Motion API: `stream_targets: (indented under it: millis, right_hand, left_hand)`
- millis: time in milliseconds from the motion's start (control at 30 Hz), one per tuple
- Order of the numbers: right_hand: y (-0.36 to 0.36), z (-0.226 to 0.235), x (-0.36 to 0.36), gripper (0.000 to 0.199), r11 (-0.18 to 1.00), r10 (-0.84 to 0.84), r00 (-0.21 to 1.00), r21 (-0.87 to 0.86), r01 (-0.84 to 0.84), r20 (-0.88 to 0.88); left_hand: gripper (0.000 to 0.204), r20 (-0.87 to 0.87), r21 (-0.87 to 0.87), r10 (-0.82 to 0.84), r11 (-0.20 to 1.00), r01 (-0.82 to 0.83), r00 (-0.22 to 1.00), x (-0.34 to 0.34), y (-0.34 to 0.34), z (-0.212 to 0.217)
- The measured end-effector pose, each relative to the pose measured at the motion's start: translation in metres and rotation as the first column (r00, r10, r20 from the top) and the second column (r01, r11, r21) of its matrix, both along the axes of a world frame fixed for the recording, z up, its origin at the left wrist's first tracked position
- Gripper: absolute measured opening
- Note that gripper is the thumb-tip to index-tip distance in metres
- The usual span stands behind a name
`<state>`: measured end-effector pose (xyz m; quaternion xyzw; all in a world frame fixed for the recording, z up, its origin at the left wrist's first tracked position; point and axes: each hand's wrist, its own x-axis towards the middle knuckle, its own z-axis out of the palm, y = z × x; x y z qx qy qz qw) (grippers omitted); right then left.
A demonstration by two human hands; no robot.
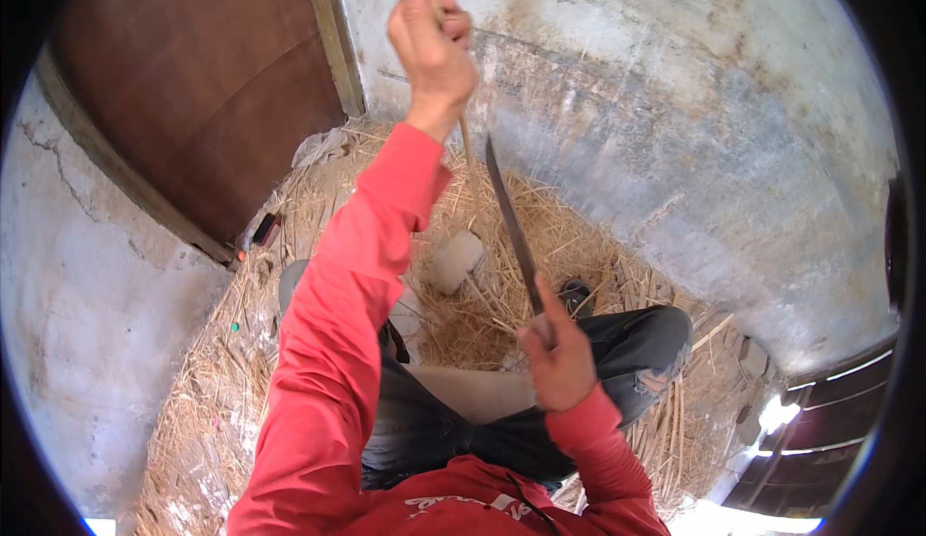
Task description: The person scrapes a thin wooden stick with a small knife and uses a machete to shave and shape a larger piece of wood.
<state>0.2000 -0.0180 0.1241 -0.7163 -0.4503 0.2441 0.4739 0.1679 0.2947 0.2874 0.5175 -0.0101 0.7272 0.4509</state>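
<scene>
Raised high in front of me, my left hand (432,49) is closed around the top of a thin, pale stick (470,164), perhaps bamboo. The stick hangs down almost upright toward a pale stone-like block (457,261) on the floor; whether it touches the block I cannot tell. Lower and to the right, my right hand (562,357) grips the handle of a long knife (511,213). Its dark, narrow blade points up and away, slightly to the left, beside the stick with a gap between them. The left hand is a little blurred.
Straw-like shavings (207,415) litter the floor around my crossed legs. A stained wall (666,121) stands ahead and to the right, a brown door (193,82) at the far left. Near the door lies a small dark object (265,230). A dark shoe (576,297) shows beyond my right hand.
</scene>
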Motion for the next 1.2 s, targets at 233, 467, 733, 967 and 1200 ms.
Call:
stream_targets:
  millis: [233, 467, 733, 967, 1200]
  right_hand:
    - [-0.001, 0.091, 0.004, 0.064, 0.829, -0.228, 0.904, 0.415, 0.375, -0.362]
    - [-0.030, 0.032, 0.011, 0.063, 0.995, 0.096, 0.879, 0.066, -0.073, -0.467]
    - [-0.017, 0.106, 0.017, 0.060, 0.550, -0.266, 0.895, 0.707, 0.445, -0.357]
    - [-0.051, 0.036, 0.027, 0.057, 0.997, -0.062, 0.995, 0.045, 0.065, -0.074]
    - [-0.047, 0.092, 0.033, 0.060, 0.600, -0.275, 0.930, 0.713, 0.363, -0.242]
  left_hand:
    - [0.060, 0.000, 0.057, -0.090, 0.994, 0.090, 0.996, -0.015, 0.003, -0.003]
    - [0.060, -0.032, 0.129, -0.134, 0.982, 0.137, 0.991, 0.003, -0.011, -0.008]
    - [0.062, -0.083, 0.135, -0.084, 0.986, 0.095, 0.993, 0.006, -0.019, -0.005]
    - [0.060, -0.105, 0.153, -0.044, 0.986, 0.060, 0.993, 0.016, -0.024, -0.008]
    - [0.060, -0.092, 0.128, -0.131, 0.982, 0.142, 0.987, 0.020, -0.023, -0.004]
